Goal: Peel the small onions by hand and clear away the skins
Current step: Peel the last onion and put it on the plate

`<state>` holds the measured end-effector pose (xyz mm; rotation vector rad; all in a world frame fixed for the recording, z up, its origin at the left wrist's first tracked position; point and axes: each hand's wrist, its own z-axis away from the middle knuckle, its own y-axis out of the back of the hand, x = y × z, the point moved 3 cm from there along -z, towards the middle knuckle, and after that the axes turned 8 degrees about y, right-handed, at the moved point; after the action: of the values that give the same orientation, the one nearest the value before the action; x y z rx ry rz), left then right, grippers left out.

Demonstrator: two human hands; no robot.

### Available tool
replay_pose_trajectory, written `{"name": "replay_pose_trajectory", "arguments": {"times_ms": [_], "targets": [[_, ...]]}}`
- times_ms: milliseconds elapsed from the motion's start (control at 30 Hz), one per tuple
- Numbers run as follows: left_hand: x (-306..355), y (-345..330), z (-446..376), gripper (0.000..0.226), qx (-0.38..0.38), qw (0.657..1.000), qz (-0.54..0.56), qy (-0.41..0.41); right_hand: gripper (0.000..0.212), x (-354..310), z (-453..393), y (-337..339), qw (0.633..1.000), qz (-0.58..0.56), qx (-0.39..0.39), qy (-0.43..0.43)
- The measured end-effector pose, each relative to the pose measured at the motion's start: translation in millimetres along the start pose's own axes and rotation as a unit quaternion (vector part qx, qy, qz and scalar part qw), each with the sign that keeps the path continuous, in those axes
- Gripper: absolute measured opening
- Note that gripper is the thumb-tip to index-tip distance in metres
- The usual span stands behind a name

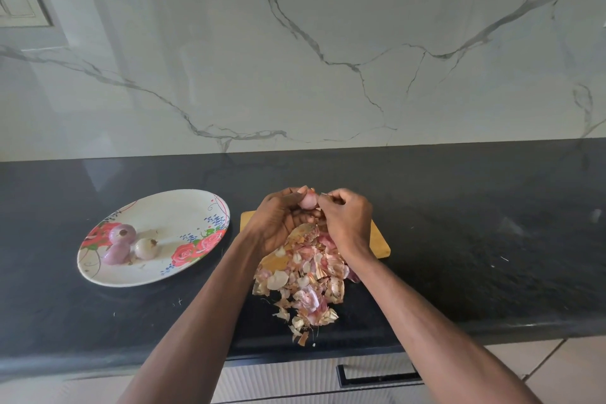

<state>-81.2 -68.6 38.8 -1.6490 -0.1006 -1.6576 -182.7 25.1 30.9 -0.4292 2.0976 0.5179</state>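
head view: left hand cups a small, light, slippery onion; right hand pinches its papery, brittle skin at the tip.

My left hand wraps around the small onion, so only its top shows past my fingers. My right hand pinches at its edge, and whatever sits between those fingertips is too small to make out. The wooden board lies mostly buried under my hands and the pile of skins; just two corners peek out. The wall switch plate is cut by the left edge. The drawer handle vanishes partly behind my right forearm.
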Motion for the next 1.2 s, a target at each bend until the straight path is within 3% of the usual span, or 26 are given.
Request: {"name": "replay_pose_trajectory", "arguments": {"times_ms": [267,400,467,600,733,833,900,1200], "targets": [[2.0,7.6,-0.1,0.02,-0.011,0.996,0.086,0.014,0.04,10.3,-4.9,1.0,0.999,0.018,0.024,-0.039],[4.2,14.1,-3.1,0.027,0.007,0.994,0.113,0.005,0.035,12.3,-6.1,5.1,0.996,0.053,0.036,-0.056],[5.0,16.0,-3.3,0.03,0.014,0.993,0.119,-0.002,0.036,12.4,-4.5,2.9,0.998,0.061,0.009,-0.021],[4.6,15.6,-4.0,0.031,0.023,0.996,0.089,-0.02,0.004,2.7,-2.0,-4.3,0.998,0.024,-0.055,0.032],[1.6,15.1,-2.8,0.024,0.036,0.999,0.005,-0.04,0.02,-1.8,-2.2,-5.8,0.994,-0.022,-0.101,0.017],[0.6,12.6,-1.0,0.026,0.065,0.993,-0.075,-0.064,0.018,0.3,-1.6,-4.2,0.996,-0.035,-0.079,0.021],[1.6,11.0,-1.1,0.023,0.082,0.986,-0.116,-0.084,0.029,1.3,-2.3,-2.7,0.996,-0.057,-0.059,0.02],[2.1,10.3,-1.1,0.015,0.087,0.975,-0.172,-0.114,0.035,2.1,1.0,-5.8,0.996,-0.004,-0.046,0.079]]}}
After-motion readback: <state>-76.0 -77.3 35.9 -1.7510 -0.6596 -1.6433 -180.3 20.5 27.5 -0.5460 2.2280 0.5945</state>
